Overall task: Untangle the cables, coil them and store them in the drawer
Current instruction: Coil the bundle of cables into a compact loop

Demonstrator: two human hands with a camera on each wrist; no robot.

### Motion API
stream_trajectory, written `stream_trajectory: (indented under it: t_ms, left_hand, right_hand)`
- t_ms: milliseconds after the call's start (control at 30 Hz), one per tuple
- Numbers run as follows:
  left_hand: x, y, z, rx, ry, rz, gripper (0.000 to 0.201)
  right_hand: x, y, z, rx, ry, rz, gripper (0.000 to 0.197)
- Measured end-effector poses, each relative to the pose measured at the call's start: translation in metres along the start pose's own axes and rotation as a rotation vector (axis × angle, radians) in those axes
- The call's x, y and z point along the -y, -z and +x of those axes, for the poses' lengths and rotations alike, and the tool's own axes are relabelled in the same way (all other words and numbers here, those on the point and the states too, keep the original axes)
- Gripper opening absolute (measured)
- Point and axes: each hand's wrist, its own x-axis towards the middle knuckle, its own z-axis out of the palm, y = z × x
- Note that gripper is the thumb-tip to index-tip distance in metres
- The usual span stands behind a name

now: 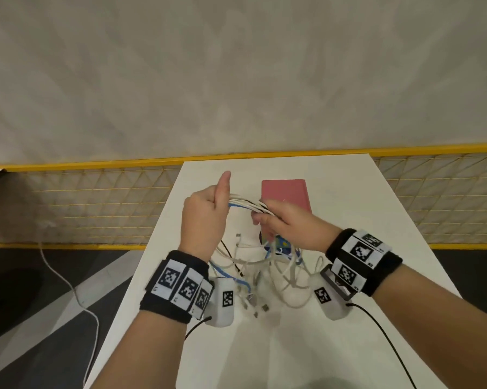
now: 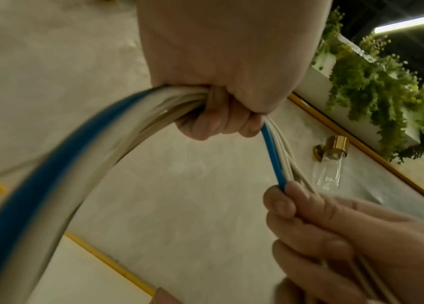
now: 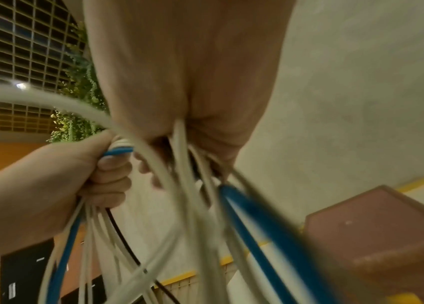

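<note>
Head view shows your left hand (image 1: 204,219) and right hand (image 1: 285,223) raised above the white table (image 1: 349,220), both gripping one bundle of cables (image 1: 248,204) stretched between them. Your left fingers (image 2: 214,121) are curled tightly round the white and blue strands, thumb sticking up. Your right fingers (image 2: 296,207) are wrapped round the same strands. The loose ends hang down to the tabletop, tangled. A pink box (image 1: 285,192) lies just beyond your right hand.
</note>
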Motion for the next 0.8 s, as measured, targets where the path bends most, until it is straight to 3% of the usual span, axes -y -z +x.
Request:
stream_trajectory:
  t_ms: [100, 200, 267, 333, 400, 467, 533, 567, 633, 800]
  left_hand:
    - [0.014, 0.006, 0.004, 0.111, 0.053, 0.164, 0.056]
    - [0.012, 0.005, 0.005, 0.062, -0.262, 0.397, 0.033]
    - [-0.004, -0.005, -0.001, 0.195, -0.394, 0.404, 0.040]
    - [-0.017, -0.016, -0.011, 0.402, -0.310, 0.503, 0.047]
    - [-0.016, -0.022, -0.010, 0.460, -0.189, 0.565, 0.054]
    - [-0.017, -0.019, -0.007, 0.430, -0.176, 0.594, 0.061]
    - [-0.016, -0.016, 0.000, 0.356, -0.226, 0.627, 0.063]
    - [-0.015, -0.013, 0.004, 0.324, -0.240, 0.633, 0.061]
    - [-0.015, -0.006, 0.008, 0.297, -0.251, 0.656, 0.063]
    - [-0.018, 0.010, 0.012, 0.144, -0.249, 0.551, 0.065]
  right_hand:
    - [-0.003, 0.001, 0.003, -0.025, -0.001, -0.080, 0.021]
    - [0.001, -0.004, 0.005, -0.044, 0.011, -0.174, 0.021]
    - [0.006, -0.007, 0.007, -0.004, 0.006, -0.212, 0.024]
    - [0.010, -0.008, 0.008, 0.017, 0.007, -0.221, 0.035]
    - [0.013, -0.003, 0.005, -0.003, 0.021, -0.181, 0.038]
    - [0.015, -0.001, 0.001, 0.001, 0.052, -0.163, 0.033]
    - [0.009, 0.004, -0.007, 0.000, 0.029, -0.164, 0.006]
    - [0.003, 0.009, -0.011, -0.022, -0.008, -0.144, 0.027]
    - [-0.008, 0.024, -0.020, -0.038, -0.066, -0.101, 0.039]
    - [-0.040, 0.046, -0.037, 0.026, 0.010, -0.563, 0.019]
